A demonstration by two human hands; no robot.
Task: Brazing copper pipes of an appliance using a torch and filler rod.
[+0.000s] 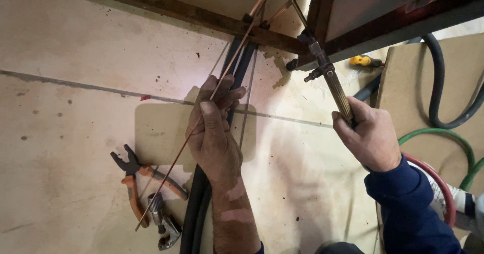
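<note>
My left hand point(216, 128) pinches a long thin copper-coloured rod point(229, 68) that runs diagonally from the lower left up toward copper pipes point(262, 2) under a dark metal frame point(201, 16). My right hand point(370, 135) grips the ribbed brass handle of a gas torch point(333, 85). The torch's bent nozzle reaches up to the pipes near the frame's corner. No flame shows.
Orange-handled pliers point(136, 178) and a small metal tool point(164, 223) lie on the tiled floor at the lower left. Black cables point(199, 203) run down the middle. Green and red hoses point(443, 143) curl over cardboard at the right, by a yellow-handled tool point(364, 61).
</note>
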